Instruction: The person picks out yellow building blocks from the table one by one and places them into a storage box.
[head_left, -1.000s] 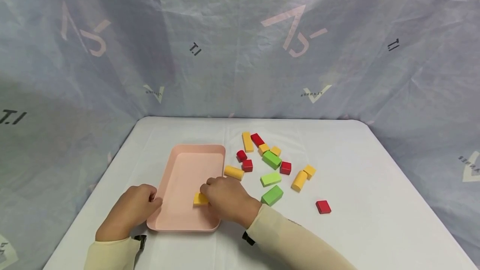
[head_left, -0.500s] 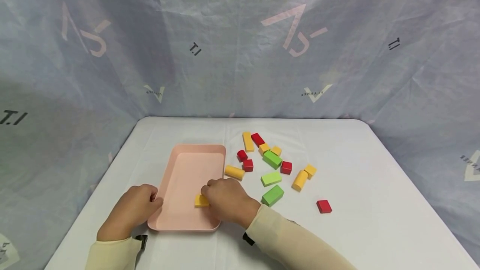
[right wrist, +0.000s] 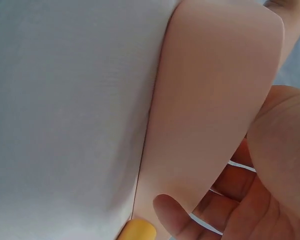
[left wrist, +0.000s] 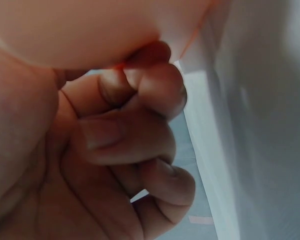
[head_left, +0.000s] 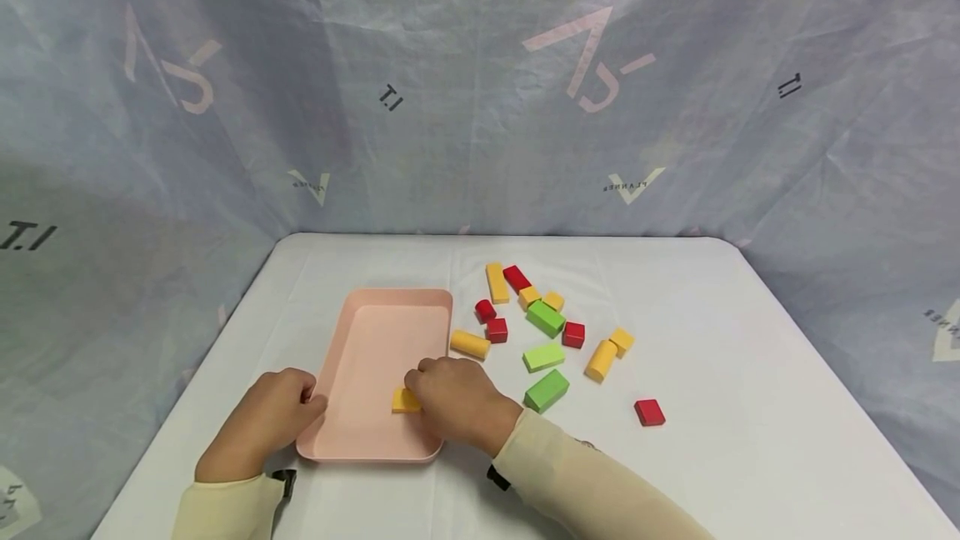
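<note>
A pink tray (head_left: 382, 332) lies on the left half of the table. At its near left side my left hand (head_left: 266, 415) grips the rim, with thumb and curled fingers on the tray wall (left wrist: 90, 30) in the left wrist view. My right hand (head_left: 457, 402) reaches over the right rim and pinches a yellow block (head_left: 406, 401) low inside the tray. Its fingertips are hidden there. In the right wrist view, one finger (right wrist: 172, 215) of the right hand lies outside the tray wall (right wrist: 205, 90).
A yellow cylinder (head_left: 470, 344) lies beside the tray's right rim. Farther right are scattered blocks: a green block (head_left: 547, 391), a light green block (head_left: 543, 357), another yellow cylinder (head_left: 600, 361), a red block (head_left: 649, 412) and several more. A grey curtain (head_left: 480, 107) hangs behind the table.
The yellow block and the right hand have shifted very slightly to the right, along with a small drift of the whole view. Both hands keep their holds.
</note>
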The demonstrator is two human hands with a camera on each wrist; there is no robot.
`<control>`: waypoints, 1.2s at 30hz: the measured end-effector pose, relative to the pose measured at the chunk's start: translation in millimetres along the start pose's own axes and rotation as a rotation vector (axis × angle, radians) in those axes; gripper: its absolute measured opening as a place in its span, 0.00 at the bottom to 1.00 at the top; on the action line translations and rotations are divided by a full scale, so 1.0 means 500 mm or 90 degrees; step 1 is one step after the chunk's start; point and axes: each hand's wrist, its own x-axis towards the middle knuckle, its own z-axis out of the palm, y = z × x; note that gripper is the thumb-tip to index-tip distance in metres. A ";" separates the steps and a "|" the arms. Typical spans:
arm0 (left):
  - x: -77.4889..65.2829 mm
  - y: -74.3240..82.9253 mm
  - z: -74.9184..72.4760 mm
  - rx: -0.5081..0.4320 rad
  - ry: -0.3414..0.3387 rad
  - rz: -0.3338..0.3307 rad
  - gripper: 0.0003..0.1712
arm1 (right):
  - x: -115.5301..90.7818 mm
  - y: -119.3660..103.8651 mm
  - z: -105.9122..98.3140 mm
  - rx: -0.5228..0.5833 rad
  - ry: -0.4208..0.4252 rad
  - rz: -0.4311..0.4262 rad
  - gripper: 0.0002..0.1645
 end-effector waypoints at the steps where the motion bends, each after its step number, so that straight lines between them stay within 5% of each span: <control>1: 0.000 0.000 0.000 0.000 -0.001 -0.001 0.21 | 0.000 0.000 0.001 0.001 -0.002 0.001 0.19; 20: 0.000 0.000 -0.001 -0.001 0.010 -0.001 0.21 | -0.004 0.000 0.006 -0.005 0.014 0.004 0.16; 36: 0.002 -0.004 -0.001 -0.007 -0.010 -0.014 0.22 | -0.035 0.012 -0.029 -0.009 0.108 -0.053 0.24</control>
